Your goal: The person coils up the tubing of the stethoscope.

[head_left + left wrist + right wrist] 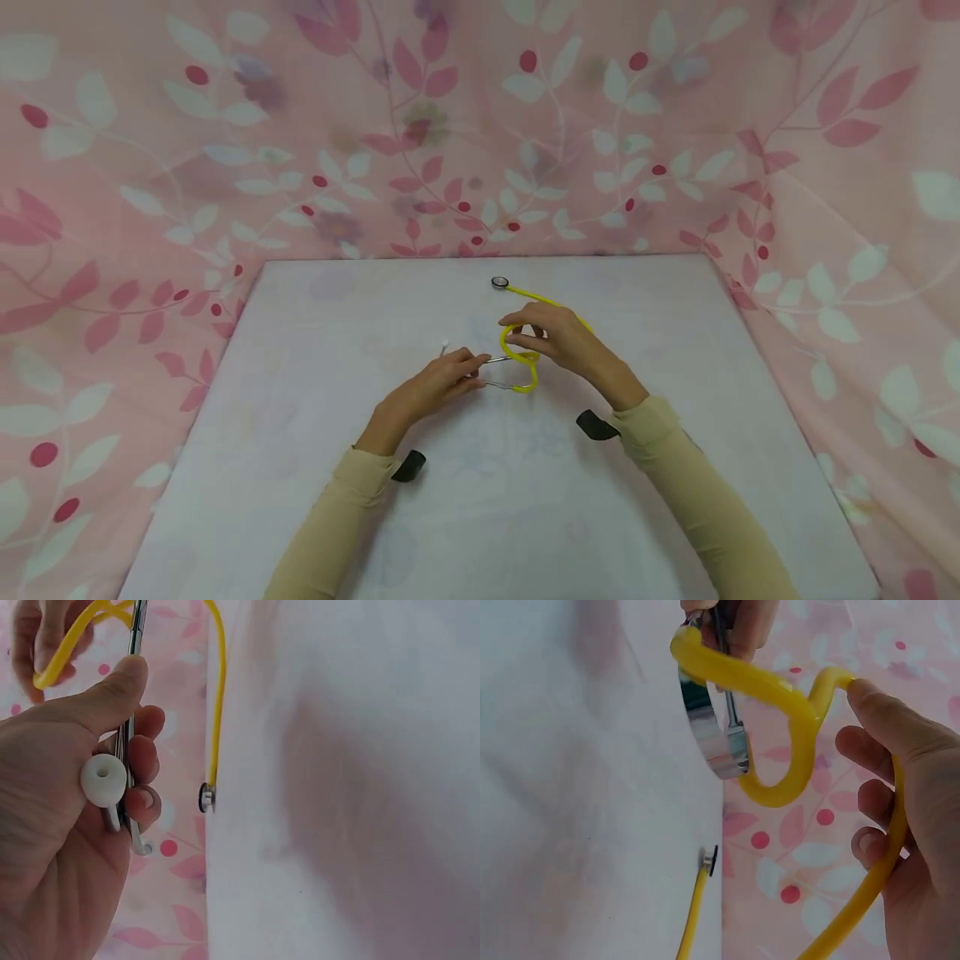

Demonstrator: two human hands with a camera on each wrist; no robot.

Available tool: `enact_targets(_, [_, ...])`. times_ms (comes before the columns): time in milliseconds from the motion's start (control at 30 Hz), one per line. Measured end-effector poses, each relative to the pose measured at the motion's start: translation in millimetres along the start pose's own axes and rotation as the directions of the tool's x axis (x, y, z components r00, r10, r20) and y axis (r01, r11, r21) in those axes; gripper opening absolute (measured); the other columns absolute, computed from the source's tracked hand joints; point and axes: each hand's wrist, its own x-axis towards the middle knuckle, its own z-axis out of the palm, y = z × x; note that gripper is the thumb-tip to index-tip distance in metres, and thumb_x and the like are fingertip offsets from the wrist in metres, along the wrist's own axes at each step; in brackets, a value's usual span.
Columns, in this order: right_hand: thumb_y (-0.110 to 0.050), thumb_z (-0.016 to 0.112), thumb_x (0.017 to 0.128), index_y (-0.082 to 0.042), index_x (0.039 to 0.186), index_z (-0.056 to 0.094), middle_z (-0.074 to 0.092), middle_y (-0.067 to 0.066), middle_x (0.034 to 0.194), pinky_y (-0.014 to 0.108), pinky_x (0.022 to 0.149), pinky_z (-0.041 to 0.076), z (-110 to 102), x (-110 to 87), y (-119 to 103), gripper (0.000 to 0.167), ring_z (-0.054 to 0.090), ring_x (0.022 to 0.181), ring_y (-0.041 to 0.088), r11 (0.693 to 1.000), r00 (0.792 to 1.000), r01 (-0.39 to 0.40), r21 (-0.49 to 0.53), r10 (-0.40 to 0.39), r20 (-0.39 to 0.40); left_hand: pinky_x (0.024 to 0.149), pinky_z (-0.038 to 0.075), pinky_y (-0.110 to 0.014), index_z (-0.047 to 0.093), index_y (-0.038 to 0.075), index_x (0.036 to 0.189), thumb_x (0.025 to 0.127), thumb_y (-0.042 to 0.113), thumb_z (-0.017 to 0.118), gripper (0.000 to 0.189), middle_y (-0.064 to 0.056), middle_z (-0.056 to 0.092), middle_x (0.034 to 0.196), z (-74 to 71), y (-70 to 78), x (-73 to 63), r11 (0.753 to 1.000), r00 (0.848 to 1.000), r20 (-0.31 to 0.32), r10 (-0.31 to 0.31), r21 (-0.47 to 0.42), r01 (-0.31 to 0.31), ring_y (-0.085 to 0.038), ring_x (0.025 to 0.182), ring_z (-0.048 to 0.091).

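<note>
A stethoscope with yellow tubing (776,686) is held up above the table by both hands. My left hand (435,385) grips its metal ear tubes (136,637), thumb on one side and curled fingers on the other. A white ear tip (103,784) sticks out by the left palm. On the right, my hand (562,337) holds the yellow tube, which loops between the hands and runs along the curled fingers (874,799). The round chest piece (500,282) lies on the table beyond the hands, at the tube's far end.
A white-covered table (480,508) spreads under both arms. Behind it and at the sides hangs a pink curtain (480,125) with a leaf pattern. Dark wrist-worn pieces show below each cuff, one by the left sleeve (337,500) and one by the right.
</note>
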Motion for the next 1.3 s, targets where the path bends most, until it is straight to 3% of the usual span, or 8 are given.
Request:
enact_targets(167, [-0.025, 0.083, 0.078, -0.007, 0.101, 0.064, 0.070, 0.007, 0.096, 0.026, 0.062, 0.044, -0.2, 3.9, 5.6, 0.035, 0.058, 0.072, 0.021, 0.990, 0.992, -0.121, 0.078, 0.117, 0.050, 0.077, 0.049, -0.022, 0.057, 0.008, 0.137, 0.094, 0.022, 0.067, 0.046, 0.003, 0.060, 0.100, -4.2, 9.6, 0.0, 0.999, 0.999, 0.000, 0.036, -0.028, -0.036, -0.007, 0.085, 0.055])
enact_targets(367, [-0.025, 0.079, 0.082, -0.013, 0.100, 0.071, 0.073, 0.003, 0.097, 0.020, 0.072, 0.053, 1.5, 2.0, 16.6, 0.023, 0.065, 0.080, 0.012, 0.950, 0.973, -0.214, 0.226, 0.189, 0.129, 0.072, 0.051, -0.025, 0.044, 0.005, 0.147, 0.091, 0.020, 0.069, 0.064, 0.001, 0.063, 0.100, -10.5, 17.9, 0.5, 0.990, 0.991, -0.047, 0.123, -0.064, -0.125, -0.007, 0.080, 0.054])
enact_targets(467, [-0.016, 0.076, 0.084, -0.011, 0.100, 0.076, 0.075, 0.007, 0.097, 0.024, 0.077, 0.057, 5.8, 1.4, 21.0, 0.017, 0.071, 0.086, 0.015, 0.888, 0.958, -0.264, 0.377, 0.198, 0.206, 0.069, 0.052, -0.031, 0.035, 0.001, 0.151, 0.091, 0.020, 0.069, 0.072, 0.001, 0.064, 0.098, -15.1, 22.2, 2.8, 0.979, 0.981, -0.084, 0.173, -0.091, -0.180, -0.007, 0.076, 0.053])
enact_targets(667, [0.000, 0.069, 0.089, 0.005, 0.105, 0.074, 0.076, 0.009, 0.091, 0.021, 0.060, 0.051, 23.7, -2.1, 26.1, 0.018, 0.067, 0.070, 0.012, 0.762, 0.939, -0.333, 0.555, 0.218, 0.265, 0.072, 0.052, -0.023, 0.038, 0.004, 0.150, 0.091, 0.021, 0.068, 0.069, 0.003, 0.066, 0.096, -23.2, 27.4, 4.7, 0.978, 0.980, -0.105, 0.171, -0.102, -0.182, -0.005, 0.083, 0.056])
enact_targets(833, [0.005, 0.057, 0.095, 0.021, 0.112, 0.062, 0.072, 0.021, 0.083, 0.031, 0.046, 0.043, 42.3, -11.0, 28.8, 0.024, 0.058, 0.054, 0.024, 0.681, 0.967, -0.253, 0.688, 0.150, 0.207, 0.070, 0.050, -0.024, 0.047, 0.005, 0.145, 0.091, 0.022, 0.067, 0.060, 0.002, 0.065, 0.095, -27.1, 27.0, 4.8, 0.984, 0.981, -0.124, 0.150, -0.080, -0.161, -0.006, 0.081, 0.054])
enact_targets(967, [-0.007, 0.061, 0.096, 0.012, 0.118, 0.065, 0.072, 0.026, 0.095, 0.040, 0.053, 0.051, 53.6, -17.6, 23.9, 0.029, 0.063, 0.064, 0.036, 0.730, 0.962, -0.274, 0.626, 0.200, 0.187, 0.072, 0.050, -0.021, 0.050, 0.005, 0.143, 0.093, 0.021, 0.066, 0.055, 0.001, 0.065, 0.095, -28.7, 22.3, 4.0, 0.987, 0.981, -0.136, 0.139, -0.055, -0.148, -0.006, 0.083, 0.055])
enact_targets(1133, [-0.019, 0.067, 0.094, -0.008, 0.127, 0.067, 0.075, 0.018, 0.096, 0.043, 0.060, 0.055, 63.1, -29.4, 15.3, 0.035, 0.066, 0.071, 0.040, 0.750, 0.893, -0.449, 0.485, 0.362, 0.267, 0.074, 0.052, -0.020, 0.053, 0.006, 0.141, 0.092, 0.021, 0.067, 0.053, 0.000, 0.067, 0.095, -27.7, 9.8, 2.4, 0.992, 0.979, -0.177, 0.105, -0.043, -0.115, -0.005, 0.084, 0.060])
enact_targets(1300, [-0.016, 0.072, 0.090, -0.009, 0.122, 0.070, 0.074, 0.013, 0.081, 0.024, 0.053, 0.049, 64.9, -43.7, 6.3, 0.033, 0.062, 0.059, 0.025, 0.882, 0.927, -0.359, 0.306, 0.298, 0.227, 0.069, 0.052, -0.020, 0.056, 0.006, 0.138, 0.092, 0.022, 0.067, 0.050, 0.000, 0.071, 0.094, -27.0, -3.3, 0.7, 0.996, 0.977, -0.210, 0.038, -0.071, -0.054, -0.004, 0.079, 0.060])
